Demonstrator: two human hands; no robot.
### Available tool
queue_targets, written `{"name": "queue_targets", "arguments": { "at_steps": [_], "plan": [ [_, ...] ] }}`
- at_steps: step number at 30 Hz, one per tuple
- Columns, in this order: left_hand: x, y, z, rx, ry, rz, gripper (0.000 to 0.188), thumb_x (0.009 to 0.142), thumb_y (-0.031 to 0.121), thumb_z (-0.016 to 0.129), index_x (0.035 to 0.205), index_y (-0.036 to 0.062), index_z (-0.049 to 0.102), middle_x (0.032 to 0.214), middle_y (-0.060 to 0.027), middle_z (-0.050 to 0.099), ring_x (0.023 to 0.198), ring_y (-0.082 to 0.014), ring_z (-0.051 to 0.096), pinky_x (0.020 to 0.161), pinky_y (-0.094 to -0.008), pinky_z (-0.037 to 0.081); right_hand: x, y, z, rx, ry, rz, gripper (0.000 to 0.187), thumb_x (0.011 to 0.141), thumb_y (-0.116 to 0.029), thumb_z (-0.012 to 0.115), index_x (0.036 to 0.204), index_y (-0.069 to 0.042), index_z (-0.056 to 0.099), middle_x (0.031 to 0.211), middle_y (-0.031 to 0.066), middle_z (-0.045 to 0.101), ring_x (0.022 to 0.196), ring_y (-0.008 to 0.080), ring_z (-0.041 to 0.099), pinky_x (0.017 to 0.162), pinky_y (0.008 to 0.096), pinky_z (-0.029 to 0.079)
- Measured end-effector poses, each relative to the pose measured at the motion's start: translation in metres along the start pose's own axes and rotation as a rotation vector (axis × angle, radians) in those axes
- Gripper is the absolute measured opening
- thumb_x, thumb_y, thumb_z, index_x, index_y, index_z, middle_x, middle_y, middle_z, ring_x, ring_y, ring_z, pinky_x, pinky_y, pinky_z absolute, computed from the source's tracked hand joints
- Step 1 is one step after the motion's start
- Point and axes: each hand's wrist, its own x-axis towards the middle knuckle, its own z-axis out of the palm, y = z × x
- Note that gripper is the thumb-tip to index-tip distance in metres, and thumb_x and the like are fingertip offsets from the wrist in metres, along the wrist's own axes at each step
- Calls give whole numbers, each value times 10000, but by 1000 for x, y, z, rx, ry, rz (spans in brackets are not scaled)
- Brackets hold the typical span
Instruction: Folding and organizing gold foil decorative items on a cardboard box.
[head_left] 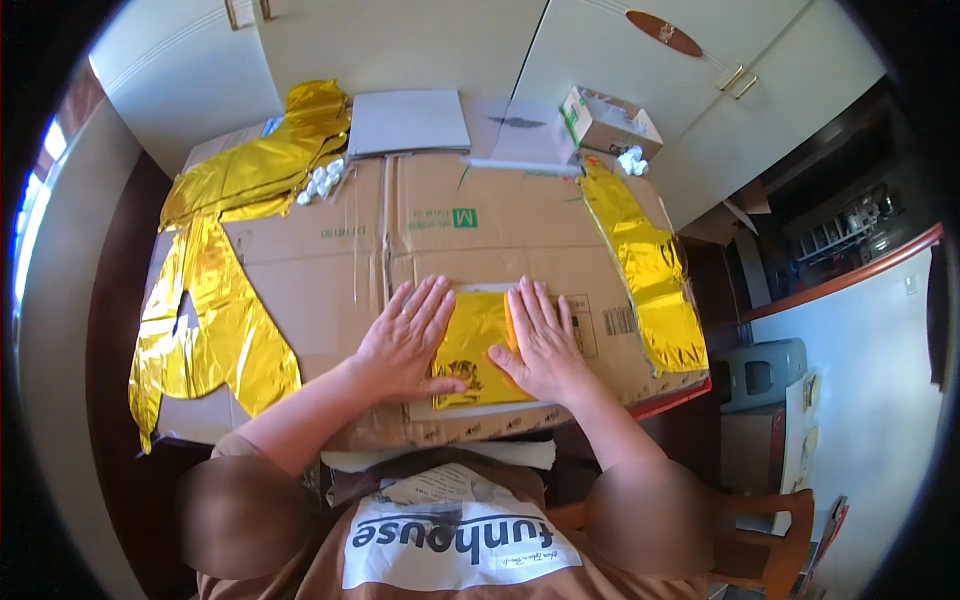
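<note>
A folded piece of shiny gold foil [473,335] with a dark printed mark lies in front of me, over a white sheet [485,409] whose edges peek out. My left hand [405,345] rests flat along the foil's left side, its thumb across the lower part. On the right side my right hand [543,345] lies flat, thumb pointing inward over the foil. Both hands have their fingers stretched out, and neither grips anything. Underneath is a flattened cardboard box [300,255] covering the table.
Large gold foil pieces [225,330] spread over the left side; a long gold foil strip [645,275] lies on the right. At the back are a stack of white sheets [408,122], an open small box [615,122] and crumpled white bits [322,182]. A wooden chair [790,545] stands lower right.
</note>
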Motion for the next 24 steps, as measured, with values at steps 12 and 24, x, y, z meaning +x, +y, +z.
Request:
{"name": "queue_targets", "arguments": {
  "at_steps": [12, 24],
  "plan": [
    [-3, -6, -11, -164, 57, 0, 1103, 871, 824, 385, 1511, -71, 307, 1562, -335, 290, 1485, -432, 269, 1223, -525, 168, 306, 159, -53, 33, 464, 535, 538, 795, -458, 810, 1058, -2, 697, 970, 138, 735, 868, 205, 695, 791, 351, 552],
    [-4, -9, -21, -383, 57, -84, 974, 943, 705, 433, 1532, -54, 273, 1599, -320, 209, 1501, -454, 202, 1220, -535, 160, 316, 200, -34, 227, 389, 461, 295, 777, -370, 816, 755, -83, 752, 758, 72, 741, 654, 191, 687, 674, 370, 545]
  ]
}}
